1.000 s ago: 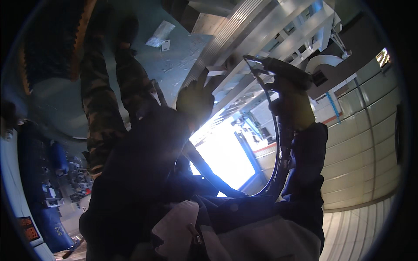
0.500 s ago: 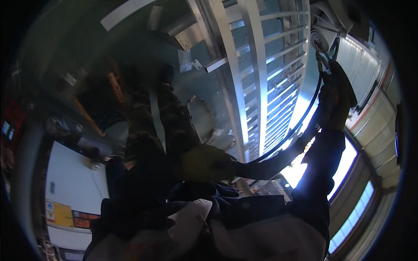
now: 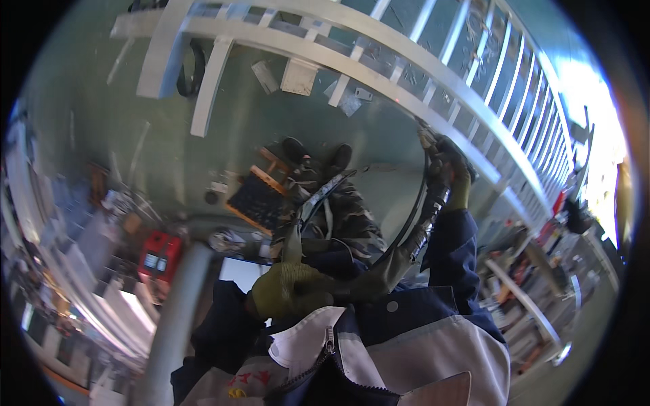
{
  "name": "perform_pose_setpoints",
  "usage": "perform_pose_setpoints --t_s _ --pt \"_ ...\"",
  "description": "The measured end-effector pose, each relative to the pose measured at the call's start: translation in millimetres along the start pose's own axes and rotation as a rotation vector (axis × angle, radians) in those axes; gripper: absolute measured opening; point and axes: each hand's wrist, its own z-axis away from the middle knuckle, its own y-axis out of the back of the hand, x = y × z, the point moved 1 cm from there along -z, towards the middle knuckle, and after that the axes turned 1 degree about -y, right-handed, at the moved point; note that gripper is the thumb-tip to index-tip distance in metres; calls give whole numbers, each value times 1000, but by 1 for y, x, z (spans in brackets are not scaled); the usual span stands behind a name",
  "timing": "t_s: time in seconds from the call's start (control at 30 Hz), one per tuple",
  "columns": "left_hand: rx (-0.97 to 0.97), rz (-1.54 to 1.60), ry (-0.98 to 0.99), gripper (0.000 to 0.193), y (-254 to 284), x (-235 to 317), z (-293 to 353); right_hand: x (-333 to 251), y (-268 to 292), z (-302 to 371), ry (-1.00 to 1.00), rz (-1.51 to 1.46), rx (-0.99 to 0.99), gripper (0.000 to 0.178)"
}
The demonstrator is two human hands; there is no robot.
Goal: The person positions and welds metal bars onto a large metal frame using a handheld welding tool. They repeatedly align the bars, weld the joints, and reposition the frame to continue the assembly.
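Note:
My right hand [image 3: 456,166], in a dark, dirty glove, is closed round a welding torch [image 3: 425,137], whose tip lies close to the lower rail of a pale metal frame [image 3: 389,90]. Whether the tip touches the rail I cannot tell. From the torch a thick cable [image 3: 382,277] in a worn sleeve, partly wrapped with shiny tape, curves back toward my chest. My left hand [image 3: 288,287], in a yellow-green glove, is curled round this cable in front of my jacket. Its fingertips are partly hidden.
The barred frame stretches across the far side and curves down to the right. A small dark-topped stool [image 3: 256,201] stands beside my legs. At the left are a red machine [image 3: 160,257], a grey pipe [image 3: 181,318] and stacked metal lengths. Offcuts [image 3: 298,76] lie on the green floor.
The view has swung round, so the frame now runs across the top. My right hand with the torch has come from the upper right to the frame's near rail. My left hand stays near my chest.

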Motion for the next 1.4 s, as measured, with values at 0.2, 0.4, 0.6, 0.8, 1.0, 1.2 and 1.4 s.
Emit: perform_pose_setpoints --t_s 0.2,0.4,0.6,0.8,1.0,1.2,1.4 --pt "-73 -232 295 31 -13 74 -16 65 -11 11 -457 -765 158 41" --pt "-120 -504 184 37 -25 103 -36 110 -27 -5 -430 -1162 -74 41" --pt "-60 -639 201 36 -16 121 -48 141 -56 -35 -521 -1439 -21 34" --pt "-40 -630 472 37 0 141 -46 159 -84 -48 -581 -1588 18 35" --pt "-11 -702 550 31 12 146 -40 163 -94 -48 -540 -1602 50 41" --pt "-80 -787 577 22 26 148 -37 172 -97 -53 -529 -1606 73 44" --pt "-30 -772 642 22 27 149 -38 164 -99 -55 -541 -1611 97 42"
